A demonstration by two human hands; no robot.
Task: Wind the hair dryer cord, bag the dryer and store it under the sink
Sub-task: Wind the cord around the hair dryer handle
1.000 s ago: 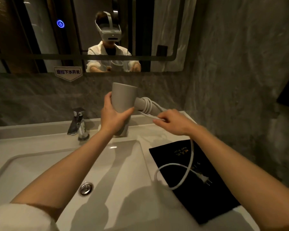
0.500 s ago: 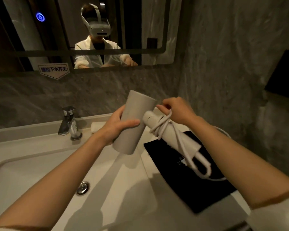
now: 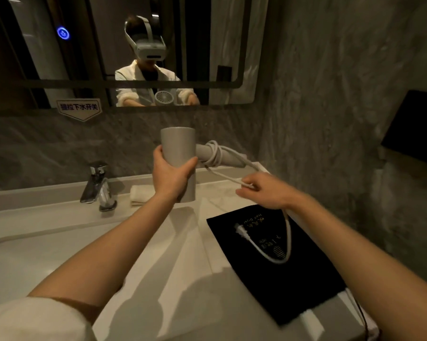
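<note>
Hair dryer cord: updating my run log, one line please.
left hand grips dryer | right hand pinches cord | plug over bag

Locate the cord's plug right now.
Head view, right of the sink: the plug is over the black bag, below the right hand.

Dim, warm light fills the room from above; soft-edged arm shadows lie across the pale worktop (image 3: 190,303). A blue light (image 3: 63,33) glows in the mirror (image 3: 207,45), and the faucet (image 3: 98,185) catches small glints. Straight lines bow toward the edges; the gold lettering on the black bag (image 3: 293,286) is blurred.
</note>
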